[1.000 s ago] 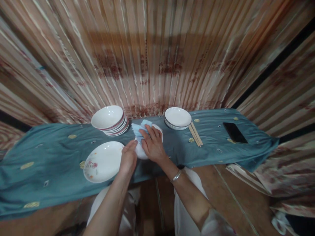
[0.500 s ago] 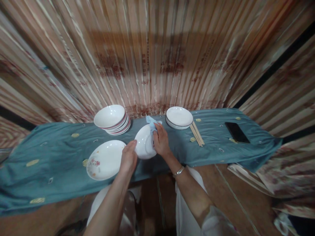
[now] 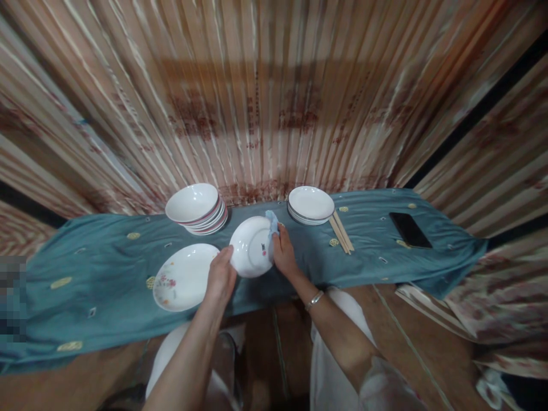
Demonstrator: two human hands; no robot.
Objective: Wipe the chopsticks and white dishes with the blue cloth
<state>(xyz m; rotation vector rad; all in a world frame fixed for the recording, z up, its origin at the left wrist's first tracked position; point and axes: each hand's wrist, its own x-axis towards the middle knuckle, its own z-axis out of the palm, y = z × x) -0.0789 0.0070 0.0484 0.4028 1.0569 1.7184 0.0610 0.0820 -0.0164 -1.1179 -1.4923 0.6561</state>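
Note:
A small white plate [image 3: 248, 251] is held up over the table, its underside with a ring and a small printed mark facing me. My left hand [image 3: 221, 273] grips its left edge. At its right edge, my right hand [image 3: 284, 251] is closed on a light blue cloth [image 3: 272, 222] pressed against the rim. Just left of my left hand lies a large white oval plate [image 3: 186, 279] with a floral pattern. Beyond it stands a stack of white bowls [image 3: 192, 202] with red rims. A stack of small dark-rimmed plates [image 3: 311, 201] sits to the right.
Several wooden chopsticks [image 3: 341, 233] lie beside the small plates. Further right is a black phone [image 3: 410, 230]. A teal patterned cloth [image 3: 115, 285] covers the table, and a striped curtain [image 3: 265, 114] hangs behind it.
My right hand has moved with the cloth from the plate's underside to its right edge, uncovering the printed mark. The plate has turned slightly in my left hand.

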